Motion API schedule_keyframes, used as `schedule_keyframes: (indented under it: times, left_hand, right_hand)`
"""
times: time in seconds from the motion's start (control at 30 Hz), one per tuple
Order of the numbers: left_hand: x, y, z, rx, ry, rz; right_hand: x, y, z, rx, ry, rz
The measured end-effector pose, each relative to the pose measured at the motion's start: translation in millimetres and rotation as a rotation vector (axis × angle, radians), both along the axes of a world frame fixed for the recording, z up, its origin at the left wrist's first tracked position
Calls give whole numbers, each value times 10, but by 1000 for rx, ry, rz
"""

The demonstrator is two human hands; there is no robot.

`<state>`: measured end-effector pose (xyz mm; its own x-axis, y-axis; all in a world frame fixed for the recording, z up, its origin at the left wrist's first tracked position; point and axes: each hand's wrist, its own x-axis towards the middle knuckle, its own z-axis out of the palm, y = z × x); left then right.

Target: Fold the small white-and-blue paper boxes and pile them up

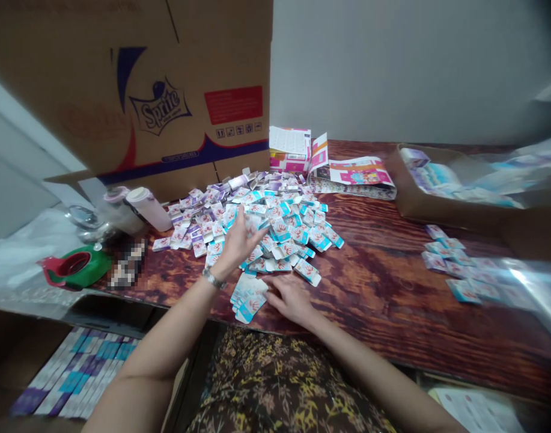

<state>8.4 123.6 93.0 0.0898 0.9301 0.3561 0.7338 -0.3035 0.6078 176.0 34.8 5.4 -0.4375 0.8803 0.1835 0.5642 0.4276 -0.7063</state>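
A heap of several small flat packets (275, 222), white with teal or purple ends, covers the middle of the dark wooden table (383, 282). My left hand (240, 238), a watch on its wrist, reaches into the heap with fingers curled round a packet. My right hand (289, 296) lies near the table's front edge, fingers bent against a small fanned stack of teal packets (247, 299).
A big cardboard box (167, 90) stands at the back left, with bottles (142, 209) and a green tape dispenser (77, 267) in front. Printed sheets (356, 174) lie behind the heap. A cardboard tray (455, 180) and loose packets (455, 264) sit right. Packed rows (77, 373) lie below left.
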Motion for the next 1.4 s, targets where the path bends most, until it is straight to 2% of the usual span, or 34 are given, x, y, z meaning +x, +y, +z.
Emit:
schedule_keyframes:
  times: [0.07, 0.1, 0.17, 0.23, 0.33, 0.47, 0.53, 0.6, 0.7, 0.8, 0.93, 1.07, 1.2, 1.27, 1.4]
  left_hand:
    - [0, 174, 262, 177, -39, -12]
    - [6, 190, 342, 252, -38, -37]
    - [21, 86, 367, 342, -1, -94]
    - [26, -153, 222, 338, 49, -136]
    - [-15, -613, -187, 249, 110, -201]
    - [-111, -1092, -709, 75, 293, -295]
    - [-135, -1206, -861, 29, 374, -297]
    - [-137, -1246, -935, 6, 419, -277]
    - [-118, -1239, -949, 0, 405, -277]
    - [-110, -1227, -934, 1, 329, -304]
    - [-115, -1233, -917, 15, 252, -270]
    - [-86, -1231, -854, 18, 134, -186]
    - [-11, -1218, -803, -40, 17, -122]
    - [19, -1214, -799, -37, -11, -146]
    - [25, -1206, -785, -7, 14, -239]
  right_hand:
    - [-65, 66, -93, 41, -169, 98]
    - [-98, 89, -133, 65, -235, 112]
    - [-150, 121, -194, 99, -337, 112]
    - [-172, 137, -224, 109, -378, 112]
    - [-145, 136, -215, 90, -336, 70]
    - [-61, 101, -148, -47, -65, 12]
    - [-30, 78, -105, -162, 128, 4]
    - [-12, 56, -56, -252, 284, 0]
    - [12, 33, 42, -269, 348, 0]
    - [43, 28, 155, -186, 253, 17]
    - [71, 24, 260, -96, 160, 29]
    - [74, -52, 289, 87, 174, -48]
    - [43, -189, 275, 245, 139, -53]
    - [18, -245, 275, 209, 166, -46]
    - [-12, -273, 290, 22, 337, -70]
